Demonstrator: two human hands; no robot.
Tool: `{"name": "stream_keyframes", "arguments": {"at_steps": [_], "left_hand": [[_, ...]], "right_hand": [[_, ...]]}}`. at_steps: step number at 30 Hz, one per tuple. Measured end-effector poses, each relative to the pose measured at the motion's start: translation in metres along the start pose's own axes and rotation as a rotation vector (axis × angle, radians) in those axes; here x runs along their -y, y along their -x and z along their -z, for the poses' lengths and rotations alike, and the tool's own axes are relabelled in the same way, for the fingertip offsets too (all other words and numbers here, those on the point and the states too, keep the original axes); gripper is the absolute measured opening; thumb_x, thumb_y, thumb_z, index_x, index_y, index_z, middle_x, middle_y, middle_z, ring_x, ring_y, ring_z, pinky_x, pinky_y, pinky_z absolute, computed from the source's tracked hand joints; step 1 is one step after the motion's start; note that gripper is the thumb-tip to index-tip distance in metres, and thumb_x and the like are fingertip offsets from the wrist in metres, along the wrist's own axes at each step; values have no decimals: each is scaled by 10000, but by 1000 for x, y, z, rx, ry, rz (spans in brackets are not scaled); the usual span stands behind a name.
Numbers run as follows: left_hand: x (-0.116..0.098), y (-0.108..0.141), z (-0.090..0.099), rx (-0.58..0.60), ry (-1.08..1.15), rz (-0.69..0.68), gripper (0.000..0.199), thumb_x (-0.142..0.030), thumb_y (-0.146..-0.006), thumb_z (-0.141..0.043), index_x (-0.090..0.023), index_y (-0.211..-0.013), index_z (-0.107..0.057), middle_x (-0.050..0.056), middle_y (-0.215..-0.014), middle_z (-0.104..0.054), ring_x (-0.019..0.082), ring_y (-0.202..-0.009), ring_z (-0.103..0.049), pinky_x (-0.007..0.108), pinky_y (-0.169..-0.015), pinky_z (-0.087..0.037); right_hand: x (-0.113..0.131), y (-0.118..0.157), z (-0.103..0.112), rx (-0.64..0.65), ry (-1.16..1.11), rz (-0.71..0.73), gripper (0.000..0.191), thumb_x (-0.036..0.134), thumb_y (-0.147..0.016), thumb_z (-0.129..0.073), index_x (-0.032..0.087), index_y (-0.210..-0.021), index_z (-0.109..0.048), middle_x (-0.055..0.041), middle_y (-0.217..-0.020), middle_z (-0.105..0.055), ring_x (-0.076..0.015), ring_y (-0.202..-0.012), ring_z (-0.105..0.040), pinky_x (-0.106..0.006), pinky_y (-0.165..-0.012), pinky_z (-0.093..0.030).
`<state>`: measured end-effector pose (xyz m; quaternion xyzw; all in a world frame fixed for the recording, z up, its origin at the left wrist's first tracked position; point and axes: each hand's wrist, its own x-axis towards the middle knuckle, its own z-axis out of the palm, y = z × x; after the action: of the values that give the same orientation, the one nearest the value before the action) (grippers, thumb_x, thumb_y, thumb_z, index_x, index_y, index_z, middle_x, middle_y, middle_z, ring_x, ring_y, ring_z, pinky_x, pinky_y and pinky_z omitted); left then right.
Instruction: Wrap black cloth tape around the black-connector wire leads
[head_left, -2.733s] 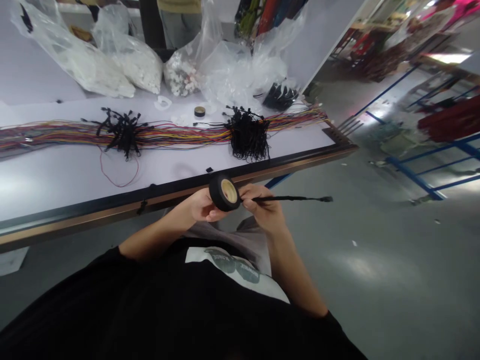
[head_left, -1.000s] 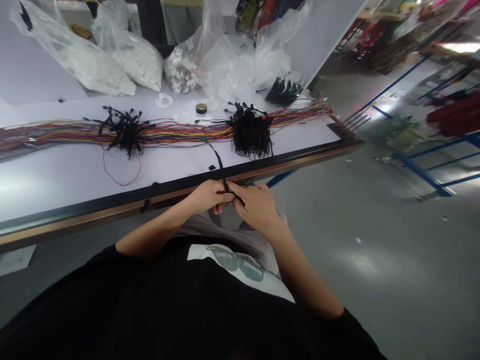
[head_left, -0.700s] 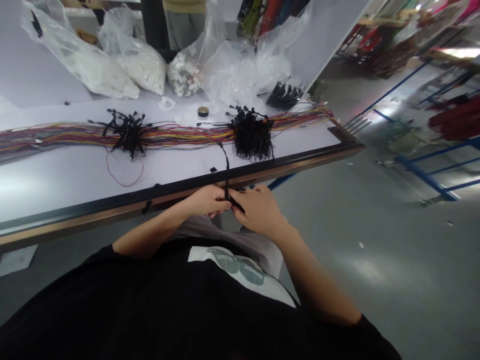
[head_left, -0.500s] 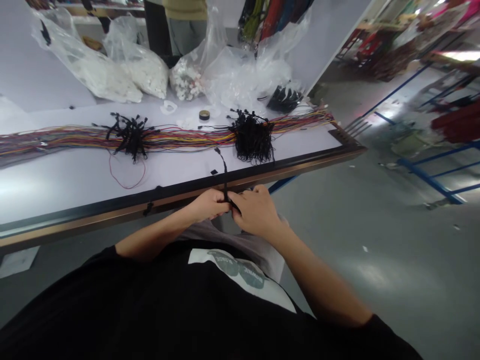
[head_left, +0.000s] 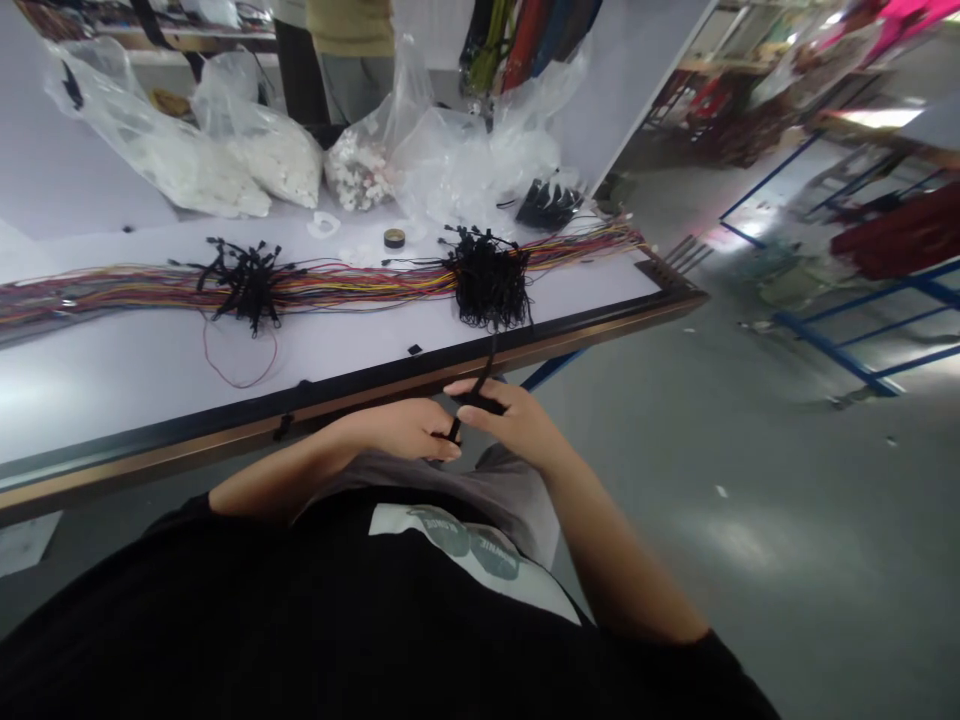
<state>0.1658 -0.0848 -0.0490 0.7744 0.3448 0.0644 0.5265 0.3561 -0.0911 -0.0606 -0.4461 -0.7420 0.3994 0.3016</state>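
Note:
Just off the front edge of the bench, my left hand (head_left: 420, 428) is closed, pinching the lower end of a short black cable (head_left: 487, 362) between thumb and fingers. The cable slants up and right past my right hand (head_left: 506, 415), its far end against the bench edge. My right hand is curled around a dark object that looks like a roll of black tape (head_left: 484, 402); the fingers partly hide it. Beyond my hands, a dense bundle of black cable ends (head_left: 491, 280) lies on long coloured wires (head_left: 360, 282).
A second black bundle (head_left: 251, 285) lies to the left. Behind the wires are a tape roll (head_left: 394, 238) and plastic bags of white parts (head_left: 360, 170). A dark rail (head_left: 360, 378) edges the bench. Blue-framed racks (head_left: 840, 345) stand at right.
My right hand has turned and lifted its fingers, and my hands are slightly further apart. The cable, upright before, now leans right. The whole view has shifted a little.

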Motion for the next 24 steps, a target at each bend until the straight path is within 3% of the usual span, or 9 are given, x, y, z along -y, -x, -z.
{"name": "stream_keyframes", "arguments": {"at_steps": [2,5,8,12,16,20,24], "left_hand": [[5,-8,-1,-56,-92,18,220,-232,-720,-596,-158,-516,-555,-34,-480,-528,96,-495,-487,197,-516,-343],[9,-12,-5,-235,-192,62,296,-295,-779,-570,-160,-517,-540,-20,-504,-540,105,-502,-493,205,-504,-327],[10,-12,-11,-368,-404,104,303,-337,-822,-547,-157,-582,-592,30,-610,-621,145,-592,-557,225,-534,-337],[9,-14,-18,-408,-683,154,330,-333,-889,-435,-129,-794,-677,124,-766,-686,221,-740,-636,263,-590,-383],[8,-15,-17,-358,-750,186,374,-290,-917,-359,-99,-899,-680,161,-787,-686,256,-776,-664,296,-630,-427],[13,0,0,-417,-766,313,379,-297,-921,-333,-102,-961,-656,163,-874,-695,261,-798,-671,318,-686,-464],[39,30,46,-582,-846,579,376,-183,-897,-298,-63,-1113,-581,197,-960,-677,286,-831,-668,334,-675,-469]], "right_hand": [[3,3,-12,-143,-59,-34,148,325,-739,-610,222,-791,-702,-11,-840,-736,-198,-827,-665,-337,-792,-495],[4,5,-20,-359,-70,-88,148,350,-725,-622,213,-713,-677,-10,-761,-714,-192,-750,-645,-329,-742,-487],[3,4,-22,-454,-82,-121,168,375,-705,-637,212,-669,-659,-4,-702,-693,-182,-685,-616,-317,-688,-472],[3,-1,-30,-548,-134,-166,195,382,-682,-662,212,-602,-612,10,-662,-669,-166,-659,-588,-302,-667,-456],[2,-7,-38,-576,-192,-194,217,411,-681,-661,213,-607,-608,14,-643,-651,-166,-661,-573,-299,-661,-447],[-1,-12,-35,-476,-196,-157,183,395,-701,-650,213,-684,-658,2,-716,-676,-179,-727,-592,-313,-718,-455],[-17,-13,-26,-529,-183,-143,204,411,-747,-613,217,-753,-674,-10,-777,-679,-180,-762,-590,-322,-737,-451]]}}
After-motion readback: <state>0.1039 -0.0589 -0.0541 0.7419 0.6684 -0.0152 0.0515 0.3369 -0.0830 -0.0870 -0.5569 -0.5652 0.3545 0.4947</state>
